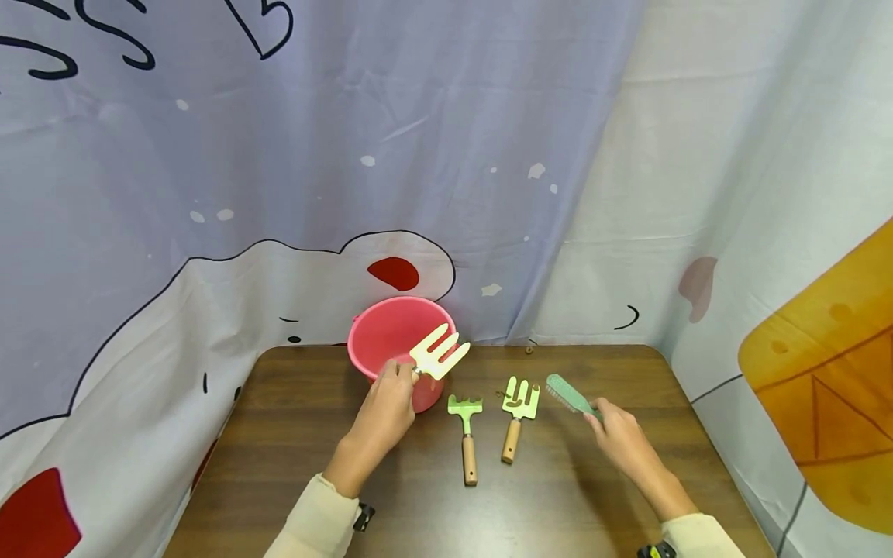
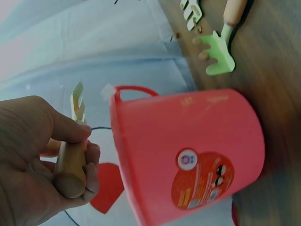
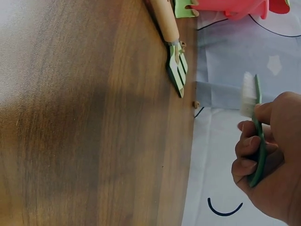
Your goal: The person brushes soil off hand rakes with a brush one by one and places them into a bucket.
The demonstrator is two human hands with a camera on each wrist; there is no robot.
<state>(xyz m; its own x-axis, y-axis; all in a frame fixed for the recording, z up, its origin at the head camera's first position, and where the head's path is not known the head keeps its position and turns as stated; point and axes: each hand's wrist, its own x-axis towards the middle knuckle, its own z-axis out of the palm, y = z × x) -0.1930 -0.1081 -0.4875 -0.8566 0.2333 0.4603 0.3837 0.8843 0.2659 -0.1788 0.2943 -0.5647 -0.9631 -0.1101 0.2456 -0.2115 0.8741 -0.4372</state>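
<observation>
My left hand (image 1: 384,411) grips the wooden handle of a pale-green garden hand fork (image 1: 438,356), its tines above the right rim of a pink bucket (image 1: 354,358). In the left wrist view, thumb and fingers wrap round that handle (image 2: 70,169). My right hand (image 1: 623,440) holds a green brush (image 1: 568,394) with white bristles (image 3: 248,96), raised over the table's right side. Between the hands lie a small green rake (image 1: 469,457) and a second hand fork (image 1: 512,440), both wooden-handled. Small brown pieces (image 1: 516,403) lie on and around that fork's tines.
A brown wooden table (image 1: 544,504) carries everything. At its back edge sits a small brown bit (image 1: 529,350). Behind hangs a printed curtain (image 1: 488,155), close against the table's far edge and the bucket.
</observation>
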